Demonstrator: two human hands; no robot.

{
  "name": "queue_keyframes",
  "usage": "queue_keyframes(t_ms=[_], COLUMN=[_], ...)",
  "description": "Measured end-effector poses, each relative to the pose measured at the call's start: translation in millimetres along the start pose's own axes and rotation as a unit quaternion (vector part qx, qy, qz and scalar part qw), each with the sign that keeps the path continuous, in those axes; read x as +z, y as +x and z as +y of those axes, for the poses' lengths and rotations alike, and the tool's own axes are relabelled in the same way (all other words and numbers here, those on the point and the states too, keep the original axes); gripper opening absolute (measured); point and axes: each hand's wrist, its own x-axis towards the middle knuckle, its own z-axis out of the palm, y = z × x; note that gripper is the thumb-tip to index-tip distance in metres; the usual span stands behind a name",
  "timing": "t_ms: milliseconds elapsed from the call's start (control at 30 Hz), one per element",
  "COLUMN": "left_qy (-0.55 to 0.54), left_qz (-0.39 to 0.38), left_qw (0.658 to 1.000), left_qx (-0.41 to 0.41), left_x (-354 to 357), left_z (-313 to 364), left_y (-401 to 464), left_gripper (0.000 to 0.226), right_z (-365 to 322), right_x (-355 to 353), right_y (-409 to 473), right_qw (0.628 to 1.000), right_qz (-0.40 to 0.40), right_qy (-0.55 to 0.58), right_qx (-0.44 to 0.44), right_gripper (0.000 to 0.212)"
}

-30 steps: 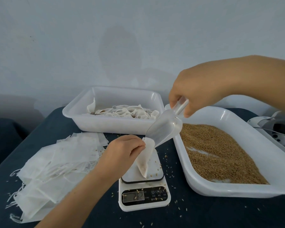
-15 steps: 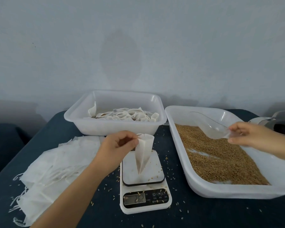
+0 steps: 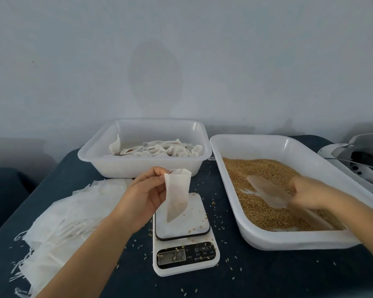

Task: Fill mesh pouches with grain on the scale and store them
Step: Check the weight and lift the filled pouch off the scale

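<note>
White mesh pouch [image 3: 177, 193], mouth up and open, pinched at its upper edge between thumb and fingers of the left hand [image 3: 143, 195]. It hangs over the weighing plate of the digital kitchen scale [image 3: 184, 237], lower tip near the plate; contact cannot be told. A little grain shows through its bottom corner.

Head view, right side: the right hand [image 3: 310, 193], motion-blurred, grips the handle of a clear plastic scoop [image 3: 267, 192] whose bowl lies low in the brown grain [image 3: 265, 188] inside the large white tray [image 3: 289, 239]. Blur hides how the fingers lie.

Behind the scale, a second white tub [image 3: 142, 166] holds filled pouches [image 3: 157, 150], crumpled together. Left of the scale, a loose heap of empty pouches [image 3: 73, 214] with drawstrings trailing over the dark blue tabletop [image 3: 267, 274]. Stray grains dot the tabletop and the scale. Scale display lit, digits unreadable. At far right, a grey-and-white appliance [image 3: 357, 155], partly cut off by the frame edge.
</note>
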Motion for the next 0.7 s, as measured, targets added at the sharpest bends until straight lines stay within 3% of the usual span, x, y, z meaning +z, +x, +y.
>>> queue_keyframes(t_ms=[100,167,267,367,467,667,700], left_qy=[0.014,0.018,0.017,0.004,-0.007,0.044,0.060], left_qz=[-0.019,-0.034,-0.056,-0.073,-0.063,-0.011,0.001], left_qw=[1.000,0.999,0.998,0.997,0.998,0.998,0.997], left_qx=[-0.015,-0.019,-0.020,-0.027,-0.030,0.030,0.040], left_x=[1,2,2,-1,-7,-15,-16], left_z=[-3,-5,-4,-3,-4,-20,-24], left_y=[1,1,2,-1,-4,-11,-13], left_gripper=[0.015,0.012,0.002,0.007,0.017,0.008,0.021], right_z=[-45,-88,-143,-182,-199,-204,-204], right_x=[-30,-38,-12,19,19,12,11], right_y=[-35,-72,-106,-102,-83,-59,-57], right_qw=[0.962,0.909,0.880,0.878,0.883,0.890,0.889], right_qz=[0.107,0.067,0.032,0.023,0.022,0.042,0.040], right_qy=[0.196,0.300,0.285,0.281,0.304,0.282,0.288], right_qx=[-0.156,-0.283,-0.379,-0.386,-0.358,-0.357,-0.353], right_gripper=[0.051,0.054,0.082,0.093,0.089,0.036,0.030])
